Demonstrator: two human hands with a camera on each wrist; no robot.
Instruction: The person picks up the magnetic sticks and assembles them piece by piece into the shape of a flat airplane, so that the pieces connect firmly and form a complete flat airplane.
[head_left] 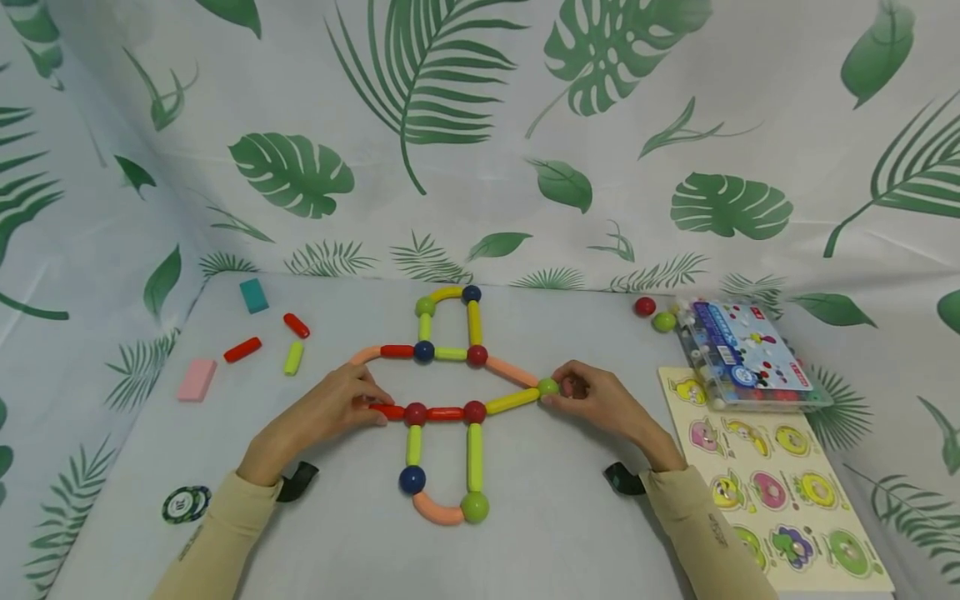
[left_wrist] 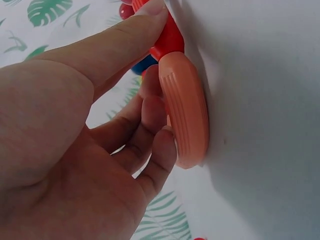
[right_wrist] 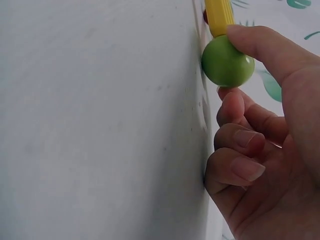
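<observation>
A flat figure of magnetic rods and balls lies on the table, with one loop at the top and one at the bottom. My left hand (head_left: 341, 402) is at its left end, thumb on a red rod (left_wrist: 172, 37) and fingers curled behind a salmon curved rod (left_wrist: 186, 110). The hand hides part of this joint in the head view. At the right end, my right hand (head_left: 603, 404) pinches a green ball (right_wrist: 227, 62) between thumb and index finger. A yellow rod (head_left: 513, 401) and a straight salmon rod (head_left: 512, 372) meet at that ball.
On the left lie loose red rods (head_left: 242, 349), a lime rod (head_left: 294, 358), a pink block (head_left: 197, 380), a teal block (head_left: 253, 295) and poker chips (head_left: 186, 504). At right, a clear case (head_left: 750, 354) overlaps a fruit puzzle board (head_left: 750, 500), beside a loose red ball (head_left: 645, 307) and green ball (head_left: 664, 322).
</observation>
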